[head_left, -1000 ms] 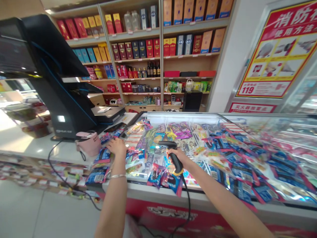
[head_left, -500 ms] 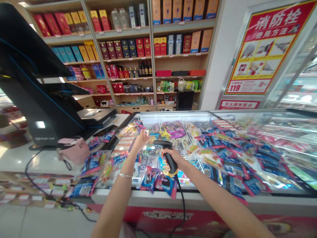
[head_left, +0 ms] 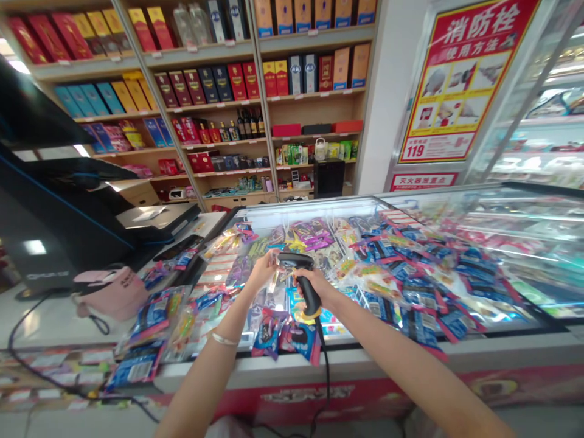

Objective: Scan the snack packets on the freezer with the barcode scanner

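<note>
Fingers (head_left: 268,261): left hand (head_left: 260,272) closed in a tight pinch on a small see-through packet (head_left: 276,269), its print too small to read; right hand (head_left: 312,282) wrapped shut round the grip of a black barcode scanner (head_left: 310,297).
Packet: held up just beside the scanner's nose, the two hands almost touching.
Wrist: a thin silver bangle (head_left: 224,339) on the left arm.
Cord: a black cable (head_left: 325,365) drops from the scanner's butt over the front edge.
Surface: a glass-topped freezer (head_left: 365,359) spread with bright snack packets (head_left: 424,292), blue ones crowding the right side; more packets (head_left: 137,365) lie on the white counter (head_left: 41,316) at left, near a pink bag (head_left: 109,295).
Room: a black till (head_left: 55,243) at left, then wooden shelves (head_left: 214,103) of boxed liquor and bottles — a red fire-safety poster (head_left: 460,82) on the far right.
</note>
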The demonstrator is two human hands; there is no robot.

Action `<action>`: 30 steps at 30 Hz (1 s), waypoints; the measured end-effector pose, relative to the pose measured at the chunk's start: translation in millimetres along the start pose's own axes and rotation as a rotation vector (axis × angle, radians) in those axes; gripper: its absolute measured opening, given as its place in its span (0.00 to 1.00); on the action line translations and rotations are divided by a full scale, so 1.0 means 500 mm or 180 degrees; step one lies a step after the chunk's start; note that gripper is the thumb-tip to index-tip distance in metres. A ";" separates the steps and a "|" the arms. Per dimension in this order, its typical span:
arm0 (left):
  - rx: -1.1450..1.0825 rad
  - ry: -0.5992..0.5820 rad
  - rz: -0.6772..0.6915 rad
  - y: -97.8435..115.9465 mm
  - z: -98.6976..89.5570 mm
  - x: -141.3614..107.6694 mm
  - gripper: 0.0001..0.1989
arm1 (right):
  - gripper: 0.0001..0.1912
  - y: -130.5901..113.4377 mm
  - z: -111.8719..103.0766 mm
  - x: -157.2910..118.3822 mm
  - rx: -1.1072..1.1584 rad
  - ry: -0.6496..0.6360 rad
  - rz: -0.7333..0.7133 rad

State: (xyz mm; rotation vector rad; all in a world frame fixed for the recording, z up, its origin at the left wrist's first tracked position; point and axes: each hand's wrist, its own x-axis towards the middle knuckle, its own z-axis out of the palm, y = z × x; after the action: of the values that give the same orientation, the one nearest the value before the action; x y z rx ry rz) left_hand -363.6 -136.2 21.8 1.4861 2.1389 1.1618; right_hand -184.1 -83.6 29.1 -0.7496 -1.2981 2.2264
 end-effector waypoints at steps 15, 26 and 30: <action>0.0425 0.0110 0.0073 0.018 0.005 -0.006 0.21 | 0.10 -0.013 0.004 -0.013 0.0103 0.0146 0.0227; 0.0469 0.0101 0.0132 0.025 -0.005 -0.004 0.18 | 0.05 -0.005 -0.008 0.012 0.0229 0.0096 0.0024; 0.0616 0.0425 0.0065 0.025 -0.016 0.011 0.15 | 0.04 -0.048 -0.023 -0.011 0.0403 0.0114 -0.0309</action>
State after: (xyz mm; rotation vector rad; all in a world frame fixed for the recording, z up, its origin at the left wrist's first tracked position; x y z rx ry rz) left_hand -362.7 -132.9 37.3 1.5525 2.3905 1.1167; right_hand -170.0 -68.8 47.0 -0.6623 -1.1401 2.1842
